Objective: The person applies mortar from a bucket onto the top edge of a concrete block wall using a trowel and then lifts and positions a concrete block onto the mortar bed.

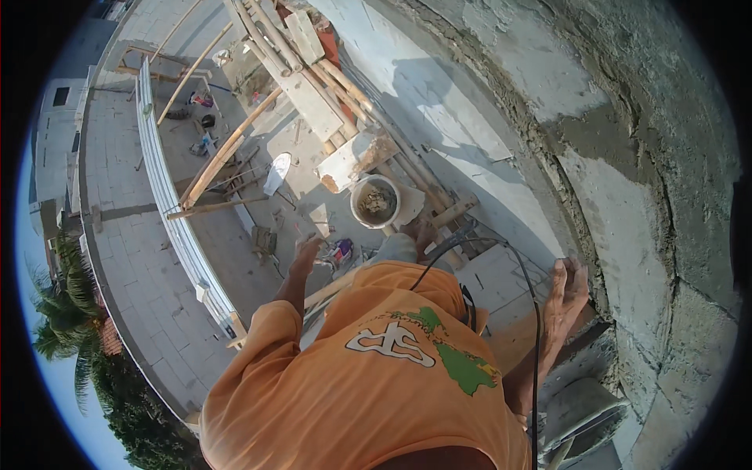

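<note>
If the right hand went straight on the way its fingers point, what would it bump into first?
Probably the rough wall beyond the right hand's fingertips, though this view leaves the depth between them unclear.

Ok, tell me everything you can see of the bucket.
The bucket is round and open-topped, with a pale grey-white rim and wall, probably plastic. It looks upright and is partly filled with a lumpy, grey-brown, mortar-like mix. It stands ahead of the person, next to a smeared pale board; whether they touch is unclear. Neither the left hand nor the right hand touches it.
</note>
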The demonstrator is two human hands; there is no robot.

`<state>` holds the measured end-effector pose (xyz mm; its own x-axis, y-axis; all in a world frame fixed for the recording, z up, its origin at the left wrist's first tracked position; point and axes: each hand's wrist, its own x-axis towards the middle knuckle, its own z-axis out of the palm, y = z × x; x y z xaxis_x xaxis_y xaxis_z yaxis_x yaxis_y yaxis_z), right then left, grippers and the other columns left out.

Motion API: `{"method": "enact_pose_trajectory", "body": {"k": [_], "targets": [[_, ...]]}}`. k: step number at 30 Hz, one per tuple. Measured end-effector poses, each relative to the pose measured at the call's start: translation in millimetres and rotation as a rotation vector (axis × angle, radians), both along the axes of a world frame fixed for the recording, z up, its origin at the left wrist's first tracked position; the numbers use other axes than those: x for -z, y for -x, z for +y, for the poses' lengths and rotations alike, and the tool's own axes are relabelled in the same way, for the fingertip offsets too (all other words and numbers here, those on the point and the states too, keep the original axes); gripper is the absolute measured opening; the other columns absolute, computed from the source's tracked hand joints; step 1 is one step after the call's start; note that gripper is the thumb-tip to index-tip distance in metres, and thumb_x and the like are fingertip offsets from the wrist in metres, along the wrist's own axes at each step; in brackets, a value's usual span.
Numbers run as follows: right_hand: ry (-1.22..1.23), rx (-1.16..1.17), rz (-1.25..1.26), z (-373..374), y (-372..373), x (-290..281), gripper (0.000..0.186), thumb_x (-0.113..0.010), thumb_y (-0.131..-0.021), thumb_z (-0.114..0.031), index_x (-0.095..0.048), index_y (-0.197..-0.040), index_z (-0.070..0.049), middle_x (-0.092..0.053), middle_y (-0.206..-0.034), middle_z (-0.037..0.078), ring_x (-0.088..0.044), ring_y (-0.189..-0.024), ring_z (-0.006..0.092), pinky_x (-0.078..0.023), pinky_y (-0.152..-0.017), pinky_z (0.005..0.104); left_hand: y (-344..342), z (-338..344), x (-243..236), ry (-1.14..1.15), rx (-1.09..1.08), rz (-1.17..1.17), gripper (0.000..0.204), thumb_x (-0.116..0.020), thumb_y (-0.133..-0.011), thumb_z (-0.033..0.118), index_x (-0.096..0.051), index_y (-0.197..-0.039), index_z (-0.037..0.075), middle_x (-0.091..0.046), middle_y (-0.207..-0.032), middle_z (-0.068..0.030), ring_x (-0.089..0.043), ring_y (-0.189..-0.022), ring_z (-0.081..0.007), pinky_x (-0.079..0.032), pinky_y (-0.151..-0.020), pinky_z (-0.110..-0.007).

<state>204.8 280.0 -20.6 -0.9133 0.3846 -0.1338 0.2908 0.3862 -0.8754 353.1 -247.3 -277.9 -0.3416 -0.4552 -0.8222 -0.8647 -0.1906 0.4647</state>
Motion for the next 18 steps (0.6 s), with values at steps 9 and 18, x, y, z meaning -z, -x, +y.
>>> {"method": "enact_pose_trajectory", "body": {"k": [9,18], "targets": [[-0.466,-0.547,0.183,-50.0,104.0,-22.6,0.031,-0.065,-0.095,-0.016,-0.061,-0.118,0.004,-0.062,-0.100,0.020,-0.062,-0.085,0.0297,-0.051,-0.076,0.0397,-101.6,57.3,18.4,0.057,0.096,0.050,0.052,-0.066,-0.084,0.023,-0.055,-0.132,0.006,-0.063,-0.112,-0.0137,-0.061,-0.105,-0.0271,-0.056,-0.073,-0.046],[-0.777,-0.904,0.300,-72.9,161.9,2.6,0.035,-0.060,-0.099,-0.024,-0.062,-0.123,0.002,-0.060,-0.121,0.030,-0.057,-0.117,0.0453,-0.049,-0.094,0.0510,-133.1,84.0,-16.3,0.066,-0.233,-0.047,0.064,-0.067,-0.083,0.024,-0.048,-0.142,0.007,-0.063,-0.115,-0.0169,-0.061,-0.108,-0.0282,-0.055,-0.077,-0.044]]}}
